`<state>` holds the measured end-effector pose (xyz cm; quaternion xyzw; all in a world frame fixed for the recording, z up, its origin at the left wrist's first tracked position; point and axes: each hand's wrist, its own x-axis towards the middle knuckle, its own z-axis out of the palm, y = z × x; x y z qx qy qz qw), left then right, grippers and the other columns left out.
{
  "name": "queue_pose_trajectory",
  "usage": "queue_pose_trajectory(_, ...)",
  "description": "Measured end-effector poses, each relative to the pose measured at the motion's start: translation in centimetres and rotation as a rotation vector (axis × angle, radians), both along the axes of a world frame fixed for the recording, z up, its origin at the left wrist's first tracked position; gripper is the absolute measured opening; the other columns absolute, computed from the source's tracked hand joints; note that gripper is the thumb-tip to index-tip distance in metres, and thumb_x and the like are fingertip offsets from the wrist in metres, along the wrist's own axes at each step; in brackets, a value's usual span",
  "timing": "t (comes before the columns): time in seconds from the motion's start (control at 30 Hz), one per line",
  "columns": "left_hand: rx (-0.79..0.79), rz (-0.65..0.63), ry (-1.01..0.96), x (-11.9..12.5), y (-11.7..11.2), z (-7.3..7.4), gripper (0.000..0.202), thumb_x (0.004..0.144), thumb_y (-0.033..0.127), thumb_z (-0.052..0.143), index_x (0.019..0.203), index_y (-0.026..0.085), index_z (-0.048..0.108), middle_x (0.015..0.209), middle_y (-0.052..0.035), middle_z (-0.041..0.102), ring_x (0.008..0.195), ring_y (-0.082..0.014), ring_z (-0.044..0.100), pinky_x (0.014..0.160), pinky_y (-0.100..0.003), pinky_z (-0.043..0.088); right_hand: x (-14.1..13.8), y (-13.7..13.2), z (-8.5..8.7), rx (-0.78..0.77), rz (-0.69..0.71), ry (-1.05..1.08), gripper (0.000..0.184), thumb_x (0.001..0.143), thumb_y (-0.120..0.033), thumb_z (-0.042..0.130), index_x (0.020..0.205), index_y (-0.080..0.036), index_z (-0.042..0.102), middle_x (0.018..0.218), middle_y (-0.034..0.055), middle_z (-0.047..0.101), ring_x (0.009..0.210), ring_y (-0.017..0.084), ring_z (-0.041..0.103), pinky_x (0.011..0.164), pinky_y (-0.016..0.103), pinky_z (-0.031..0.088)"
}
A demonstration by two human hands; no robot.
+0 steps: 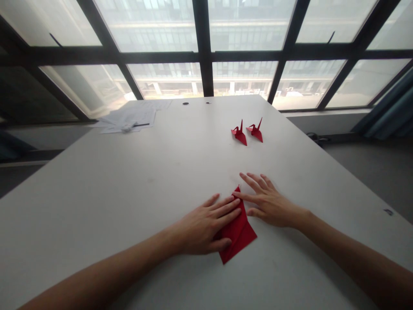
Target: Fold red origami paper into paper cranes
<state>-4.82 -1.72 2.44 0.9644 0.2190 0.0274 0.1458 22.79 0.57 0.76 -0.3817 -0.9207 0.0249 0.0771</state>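
A folded red paper (240,236) lies flat on the white table (129,181) in front of me. My left hand (206,226) rests flat on the paper's left part, fingers stretched out toward its top corner. My right hand (267,200) lies open beside the paper on the right, its index fingertip touching the top corner and the other fingers spread on the table. Farther back stand two finished red paper cranes (239,134) (256,130), side by side and out of reach of both hands.
A pile of white sheets (129,118) with a dark pen lies at the table's far left. Two small dark holes (185,103) sit near the far edge. Large windows with dark frames run behind the table. A blue curtain (390,110) hangs at the right.
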Motion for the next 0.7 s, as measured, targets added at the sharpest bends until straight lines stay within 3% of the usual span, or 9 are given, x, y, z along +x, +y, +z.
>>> queue_pose_trajectory(0.23, 0.004, 0.008, -0.011, 0.1, -0.2, 0.1, 0.078, 0.096, 0.044, 0.053, 0.160, 0.018, 0.016, 0.165, -0.0110, 0.018, 0.154, -0.0269, 0.016, 0.126, -0.046, 0.002, -0.4, 0.1, -0.3, -0.054, -0.024, 0.003, 0.055, 0.099, -0.042, 0.053, 0.152, -0.043, 0.036, 0.169, 0.0053, 0.007, 0.153, 0.036, 0.007, 0.117, 0.066, 0.016)
queue_pose_trajectory(0.47, 0.005, 0.008, -0.012, 0.2, -0.2, 0.2, 0.078, 0.095, 0.044, 0.054, 0.159, 0.015, 0.019, 0.165, -0.0132, 0.018, 0.154, -0.0272, 0.016, 0.125, -0.045, 0.004, 0.3, 0.8, 0.6, -0.016, 0.042, 0.032, 0.057, 0.097, -0.036, 0.059, 0.150, -0.042, 0.040, 0.169, 0.0029, 0.000, 0.154, 0.033, 0.004, 0.120, 0.063, 0.011)
queue_pose_trajectory(0.7, -0.009, 0.006, -0.002, 0.1, -0.2, 0.3, 0.076, 0.098, 0.046, 0.051, 0.159, 0.016, 0.019, 0.165, -0.0128, 0.019, 0.154, -0.0253, 0.012, 0.125, -0.044, 0.001, 0.6, 1.1, 0.3, -0.017, 0.089, 0.017, 0.064, 0.094, -0.035, 0.063, 0.151, -0.045, 0.036, 0.169, 0.0015, -0.003, 0.153, 0.037, 0.009, 0.118, 0.066, 0.013)
